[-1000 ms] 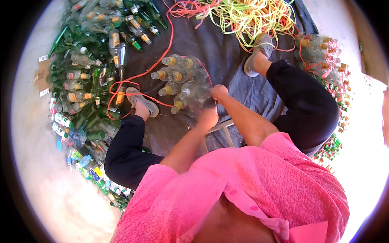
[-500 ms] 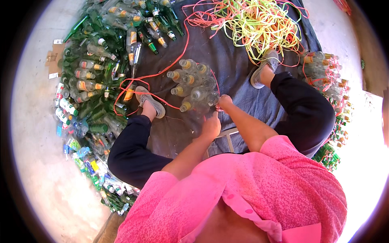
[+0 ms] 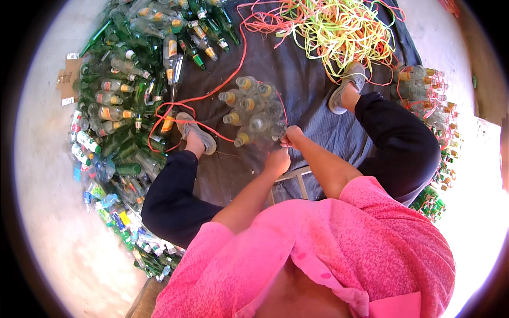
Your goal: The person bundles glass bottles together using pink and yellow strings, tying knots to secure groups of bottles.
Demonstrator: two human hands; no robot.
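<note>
A cluster of clear glass bottles [image 3: 257, 123] stands upright in front of me, necks toward me, some with yellowish mouths. A thin red plastic strap [image 3: 284, 108] runs down the cluster's right side to my right hand [image 3: 293, 137], whose fingers are closed on it beside the nearest bottle. Just below and left of it, my left hand [image 3: 278, 161] is closed in a fist, close against the strap by the right fingertips; its grip is partly hidden. A longer stretch of red strap [image 3: 213, 130] trails from the cluster's near left side.
Loose green and clear bottles [image 3: 119, 100] heap up on the left. Tangled yellow and red strapping [image 3: 350, 34] lies at the far right of the dark sheet [image 3: 214, 175]. Strapped bottle bundles [image 3: 421, 90] line the right side. My shoes [image 3: 197, 132] flank the cluster.
My left hand has shifted slightly right and down, its thumb now less raised. My right hand stays almost in place, and the bottles have hardly moved.
</note>
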